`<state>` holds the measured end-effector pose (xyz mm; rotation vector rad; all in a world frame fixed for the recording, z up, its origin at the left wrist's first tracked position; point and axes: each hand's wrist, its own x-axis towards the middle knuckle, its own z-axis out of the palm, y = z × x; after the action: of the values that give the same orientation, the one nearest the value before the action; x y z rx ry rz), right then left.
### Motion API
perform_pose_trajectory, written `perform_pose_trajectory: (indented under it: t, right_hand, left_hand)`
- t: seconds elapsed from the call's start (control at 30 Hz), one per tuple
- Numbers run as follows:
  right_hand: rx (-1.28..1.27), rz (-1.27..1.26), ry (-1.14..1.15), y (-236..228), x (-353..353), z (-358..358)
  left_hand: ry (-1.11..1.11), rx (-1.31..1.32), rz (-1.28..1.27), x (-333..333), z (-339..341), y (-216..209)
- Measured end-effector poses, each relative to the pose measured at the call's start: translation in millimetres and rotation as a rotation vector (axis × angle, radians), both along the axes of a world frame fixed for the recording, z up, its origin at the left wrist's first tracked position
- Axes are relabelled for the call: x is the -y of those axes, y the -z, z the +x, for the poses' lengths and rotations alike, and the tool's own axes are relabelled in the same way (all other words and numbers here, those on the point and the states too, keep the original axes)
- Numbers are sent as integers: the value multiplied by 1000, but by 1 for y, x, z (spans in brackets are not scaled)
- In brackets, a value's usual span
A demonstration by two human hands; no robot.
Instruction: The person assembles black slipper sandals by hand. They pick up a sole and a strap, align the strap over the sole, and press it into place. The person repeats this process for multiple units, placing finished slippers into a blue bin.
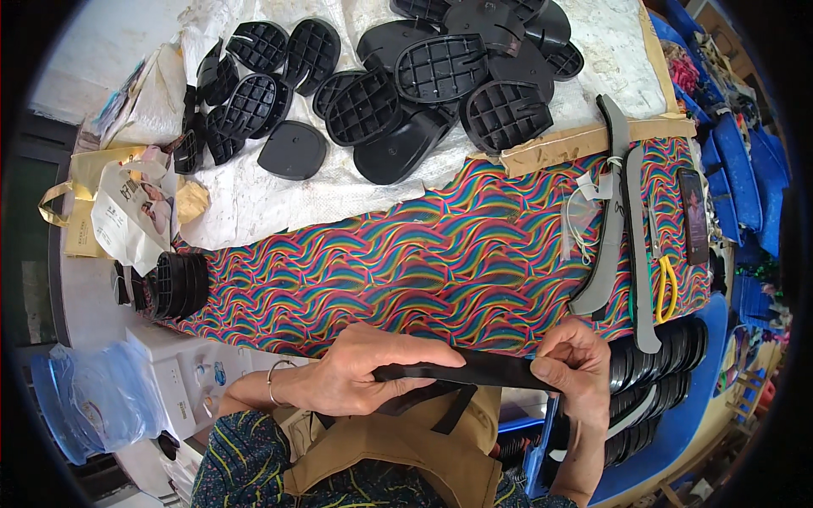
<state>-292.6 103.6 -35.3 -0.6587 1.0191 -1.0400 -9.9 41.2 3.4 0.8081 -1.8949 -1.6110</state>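
Between the left hand point(351, 368) and right hand point(580, 366), a black strip point(498, 369) stretches lengthwise, dipping slightly rightward. The left clasps one end between thumb and fingers; the right pinches the other, neither nearer

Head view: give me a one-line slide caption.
Left hand and right hand stretch out a black strip by a wavy-patterned cloth, black moulded pieces heaped beyond.

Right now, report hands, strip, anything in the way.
Left hand, right hand: both holding black strip. It spans between them. Scissors at right, clear of hands.
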Motion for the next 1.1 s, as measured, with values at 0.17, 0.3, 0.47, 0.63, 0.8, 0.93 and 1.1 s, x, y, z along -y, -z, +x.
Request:
perform_pose_trajectory:
  t: [0.17,0.3,0.47,0.63,0.8,0.93,1.1]
  right_hand:
    - [171,96,107,14,-15,16]
    - [212,110,206,21,-27,36]
    - [365,101,347,32,-41,72]
    - [387,84,454,36,-34,107]
    - [500,41,449,54,-27,111]
    - [518,94,473,42,-13,111]
    - [311,-100,458,58,-21,104]
  left_hand:
    - [-110,9,26,-1,-1,1]
    - [-199,-16,71,-4,-2,2]
    - [-292,-58,93,-4,-6,12]
    - [-391,-188,256,-5,-19,19]
    - [-480,-188,215,-5,-31,24]
    - [-493,-170,162,-2,-38,26]
    - [-485,-189,60,4,-45,17]
